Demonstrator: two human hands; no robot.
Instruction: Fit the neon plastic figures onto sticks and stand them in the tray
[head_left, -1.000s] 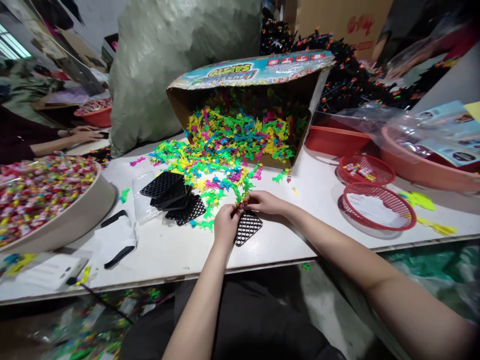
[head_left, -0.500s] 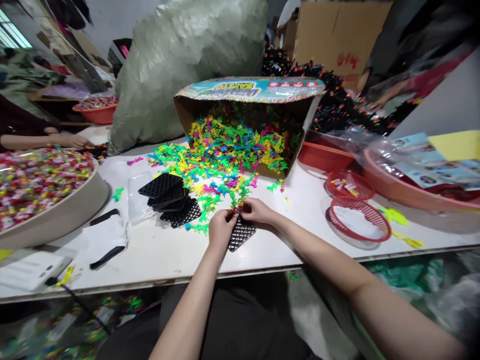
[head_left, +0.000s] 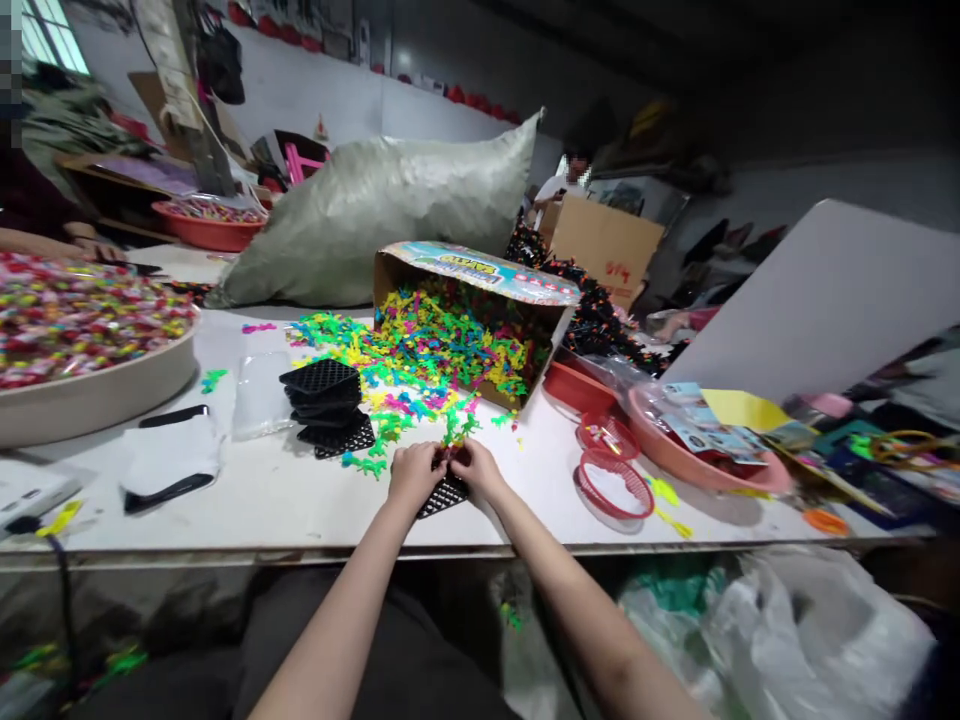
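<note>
My left hand (head_left: 415, 476) and my right hand (head_left: 478, 470) meet at the table's front middle, fingers pinched together. Something small and reddish shows between the fingertips, too small to name. Directly beneath them lies a black perforated plate (head_left: 444, 498), partly covered by the hands. Just beyond the fingers are small green plastic figures (head_left: 454, 428). They join a heap of yellow, green, blue and pink figures (head_left: 442, 335) spilling from a cardboard box (head_left: 551, 368) on its side. Left of my hands stands a stack of similar black plates (head_left: 324, 392).
A beige tub (head_left: 112, 398) of wrapped pieces is at left, near a white-and-black folded item (head_left: 171, 458). Red baskets (head_left: 616, 482) and a pink basin (head_left: 697, 462) stand at right. A large sack (head_left: 390, 220) fills the back. Other people's arms (head_left: 45, 243) show at far left.
The view has tilted up and swung right, showing more of the room. Both hands stay pinched together over the black plate, which is now more covered.
</note>
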